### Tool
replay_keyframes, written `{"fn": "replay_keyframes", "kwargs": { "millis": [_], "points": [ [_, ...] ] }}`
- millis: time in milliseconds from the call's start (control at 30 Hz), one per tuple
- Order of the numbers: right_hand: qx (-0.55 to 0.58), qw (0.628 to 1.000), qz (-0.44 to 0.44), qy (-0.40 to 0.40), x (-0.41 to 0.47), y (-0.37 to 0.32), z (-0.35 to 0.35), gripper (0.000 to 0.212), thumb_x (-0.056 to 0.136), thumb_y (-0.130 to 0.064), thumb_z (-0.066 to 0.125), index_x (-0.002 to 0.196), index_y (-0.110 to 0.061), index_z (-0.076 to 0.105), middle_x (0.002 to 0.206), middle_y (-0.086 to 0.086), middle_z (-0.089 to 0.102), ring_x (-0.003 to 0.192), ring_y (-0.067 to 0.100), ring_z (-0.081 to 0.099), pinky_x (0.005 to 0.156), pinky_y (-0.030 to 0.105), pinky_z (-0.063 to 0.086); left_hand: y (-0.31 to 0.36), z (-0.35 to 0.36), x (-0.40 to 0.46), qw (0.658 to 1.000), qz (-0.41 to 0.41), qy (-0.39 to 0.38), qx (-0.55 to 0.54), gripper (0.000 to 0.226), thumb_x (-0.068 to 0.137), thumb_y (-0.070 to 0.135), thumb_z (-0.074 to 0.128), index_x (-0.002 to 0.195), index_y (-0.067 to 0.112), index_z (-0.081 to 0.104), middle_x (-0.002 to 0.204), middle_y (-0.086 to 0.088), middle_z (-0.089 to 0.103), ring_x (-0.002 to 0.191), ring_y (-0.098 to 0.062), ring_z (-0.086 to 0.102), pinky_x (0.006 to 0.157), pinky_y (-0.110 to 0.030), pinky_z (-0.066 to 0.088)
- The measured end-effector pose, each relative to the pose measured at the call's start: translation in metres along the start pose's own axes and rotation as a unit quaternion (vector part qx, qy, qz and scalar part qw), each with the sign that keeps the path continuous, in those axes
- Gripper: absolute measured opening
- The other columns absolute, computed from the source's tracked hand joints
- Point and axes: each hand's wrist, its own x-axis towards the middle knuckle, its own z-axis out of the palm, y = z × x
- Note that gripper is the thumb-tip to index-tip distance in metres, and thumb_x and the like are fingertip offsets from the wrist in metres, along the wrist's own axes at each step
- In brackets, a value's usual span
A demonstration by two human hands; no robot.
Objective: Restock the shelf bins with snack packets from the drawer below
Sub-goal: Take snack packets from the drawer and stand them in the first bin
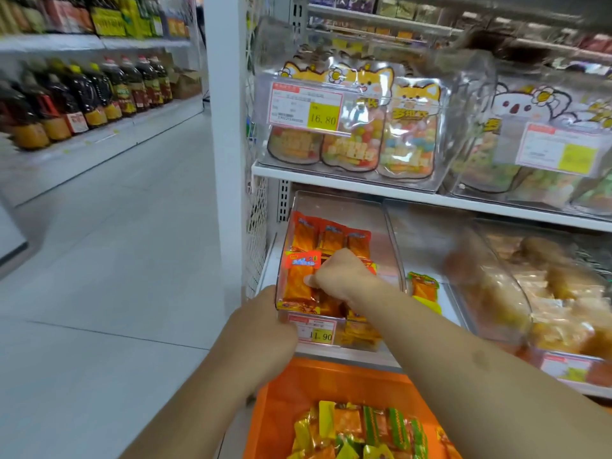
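Note:
A clear shelf bin (394,246) on the lower shelf holds several orange snack packets (299,283). My right hand (341,274) reaches into the bin from above with fingers curled and pinches an orange packet. My left hand (265,323) grips the bin's front left corner beside the 11.90 price tag (316,329). Below the shelf, the orange drawer (284,402) stands pulled out with several yellow, green and orange packets (364,432) inside.
One orange-yellow packet (424,289) lies on the shelf right of the bin. A second clear bin (506,286) of pale snacks stands further right. Cat-shaped candy bags (357,134) fill bins on the shelf above. An aisle floor (116,260) and oil bottles (82,97) lie to the left.

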Motion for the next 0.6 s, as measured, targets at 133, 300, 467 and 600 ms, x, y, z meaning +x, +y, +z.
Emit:
{"fn": "replay_keyframes", "kwargs": {
  "millis": [133, 300, 467, 600],
  "points": [
    [-0.089, 0.995, -0.032, 0.036, 0.002, 0.004, 0.01, 0.019, 0.083, -0.027, 0.08, 0.089, -0.01, 0.072, 0.084, 0.007, 0.074, 0.076, 0.022, 0.073, 0.067, 0.039, 0.063, -0.002, 0.004, 0.002, 1.0, 0.003, 0.002, 0.01, 0.013, 0.1, 0.038, 0.056, 0.113, 0.042, 0.055, 0.1, 0.017, 0.068, 0.087, -0.006, 0.067, 0.076, -0.031, 0.063],
    [-0.141, 0.986, -0.04, 0.076, 0.003, 0.003, 0.013, 0.025, 0.08, -0.036, 0.082, 0.083, -0.014, 0.071, 0.08, 0.002, 0.072, 0.071, 0.018, 0.071, 0.06, 0.033, 0.062, -0.004, 0.005, 0.003, 1.0, 0.001, 0.003, 0.01, 0.018, 0.099, 0.039, 0.058, 0.116, 0.043, 0.055, 0.102, 0.017, 0.067, 0.089, -0.006, 0.066, 0.077, -0.032, 0.063],
    [-0.139, 0.983, -0.056, 0.103, -0.005, 0.007, 0.011, 0.033, 0.081, -0.046, 0.085, 0.092, -0.019, 0.068, 0.084, -0.003, 0.071, 0.074, 0.015, 0.07, 0.062, 0.033, 0.063, -0.005, 0.006, 0.004, 1.0, -0.001, -0.003, 0.004, 0.024, 0.101, 0.04, 0.057, 0.124, 0.043, 0.051, 0.102, 0.02, 0.064, 0.087, -0.006, 0.066, 0.068, -0.022, 0.059],
    [-0.144, 0.984, -0.069, 0.072, -0.01, 0.006, 0.009, 0.034, 0.082, -0.043, 0.086, 0.098, -0.018, 0.07, 0.089, -0.001, 0.07, 0.082, 0.018, 0.07, 0.075, 0.04, 0.065, -0.004, 0.006, 0.003, 1.0, 0.0, 0.001, 0.003, 0.026, 0.101, 0.04, 0.057, 0.126, 0.044, 0.05, 0.1, 0.021, 0.062, 0.087, -0.006, 0.065, 0.07, -0.023, 0.06]
  ]
}}
